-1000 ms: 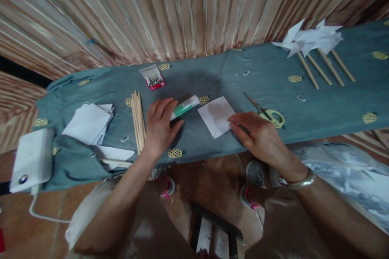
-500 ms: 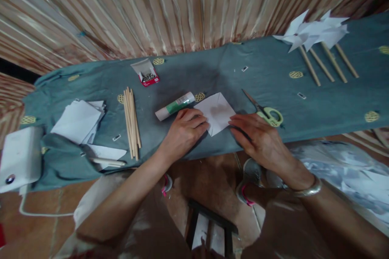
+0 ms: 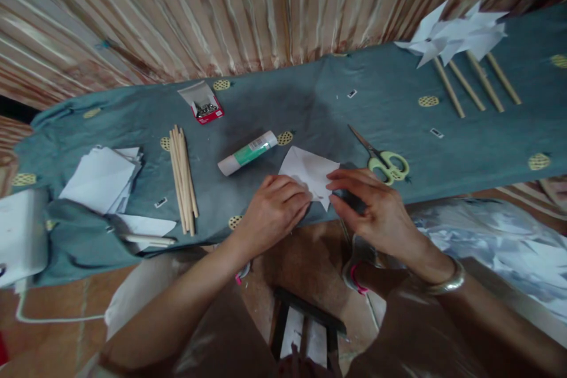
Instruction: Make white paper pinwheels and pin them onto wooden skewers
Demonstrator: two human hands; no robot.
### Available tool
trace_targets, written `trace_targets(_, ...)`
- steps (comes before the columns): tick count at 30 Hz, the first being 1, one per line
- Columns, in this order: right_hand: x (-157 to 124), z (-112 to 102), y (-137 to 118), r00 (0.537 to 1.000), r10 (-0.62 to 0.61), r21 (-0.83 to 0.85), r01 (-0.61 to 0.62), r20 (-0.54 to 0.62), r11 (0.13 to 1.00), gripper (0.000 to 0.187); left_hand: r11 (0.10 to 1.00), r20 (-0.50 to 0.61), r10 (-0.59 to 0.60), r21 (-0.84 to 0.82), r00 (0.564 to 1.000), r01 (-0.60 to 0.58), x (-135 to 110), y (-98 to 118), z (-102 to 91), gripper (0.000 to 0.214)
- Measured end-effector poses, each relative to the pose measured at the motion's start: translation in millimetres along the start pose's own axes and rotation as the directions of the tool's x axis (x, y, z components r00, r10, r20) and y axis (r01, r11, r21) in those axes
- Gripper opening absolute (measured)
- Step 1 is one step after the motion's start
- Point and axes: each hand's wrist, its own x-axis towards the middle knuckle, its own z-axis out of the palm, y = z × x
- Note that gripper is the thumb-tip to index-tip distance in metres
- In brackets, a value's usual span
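A white square of paper (image 3: 309, 169) lies near the front edge of the blue-grey cloth (image 3: 310, 106). My left hand (image 3: 274, 209) rests on its left side with fingers curled onto it. On the paper's right edge, my right hand (image 3: 376, 207) pinches it with thumb and fingers. A glue stick (image 3: 248, 152) with a green label lies just behind my left hand. Yellow-handled scissors (image 3: 381, 156) lie just behind my right hand.
A bundle of wooden sticks (image 3: 181, 177) and a stack of white paper (image 3: 100, 177) lie at the left, a white box (image 3: 20, 236) at the far left. A red box of pins (image 3: 201, 103) sits at the back. Several paper pinwheels (image 3: 456, 38) on sticks lie at the far right.
My left hand let go of the glue stick and moved right onto the paper. Both hands drew the paper toward the front edge and now grip it.
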Motion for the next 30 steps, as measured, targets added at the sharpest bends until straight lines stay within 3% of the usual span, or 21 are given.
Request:
trace_targets(4, -3.9, 7.3, -7.5, 1.000, 0.006, 0.028, -0.007, 0.023, 1.000, 0.014, 0.999, -0.032, -0.023, -0.048, 0.999, 0.022, -6.2, 11.0, 0.7, 0.013)
trace_targets(11, 1.9, 6.5, -9.0, 0.999, 0.000, -0.027, 0.001, 0.032, 1.000, 0.014, 0.957, -0.021, -0.143, -0.257, 0.990, 0.133, -11.8, 9.2, 2.2, 0.013)
trace_targets(20, 7.7, 13.3, -7.9, 0.992, 0.035, 0.081, -0.045, 0.121, 0.996, 0.008, 0.962, -0.023, -0.199, -0.197, 0.980, 0.191, -15.9, 11.2, -0.4, 0.013)
trace_targets(24, 9.2, 16.4, -6.9, 0.993, 0.047, 0.099, -0.057, 0.106, 0.993, 0.008, 0.949, -0.022, -0.233, -0.223, 0.972, 0.222, -18.5, 11.9, -1.6, 0.011)
trace_targets(30, 9.8, 19.1, -7.6, 0.987, 0.132, 0.135, -0.144, 0.093, 0.980, 0.007, 0.964, -0.039, -0.194, -0.195, 0.980, 0.183, -24.7, 15.7, -1.1, 0.024)
